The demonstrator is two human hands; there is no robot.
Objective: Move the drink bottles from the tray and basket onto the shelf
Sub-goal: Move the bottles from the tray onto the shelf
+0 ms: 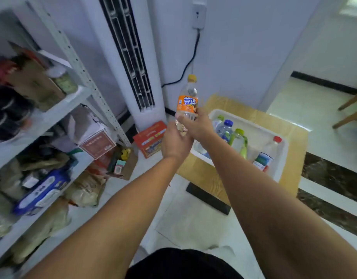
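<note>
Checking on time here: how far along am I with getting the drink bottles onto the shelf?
Done: no drink bottle shows plainly on the pale metal shelf. In hand: both the left hand and right hand grip a clear orange-labelled plastic bottle. To do: at least four bottles sit in the white plastic tray; no basket is in view.

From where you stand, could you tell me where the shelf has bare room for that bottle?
The shelf is crowded on every level with bags, boxes and a jar. The only bare board I see is the front strip right of the jar, beside the post.
</note>
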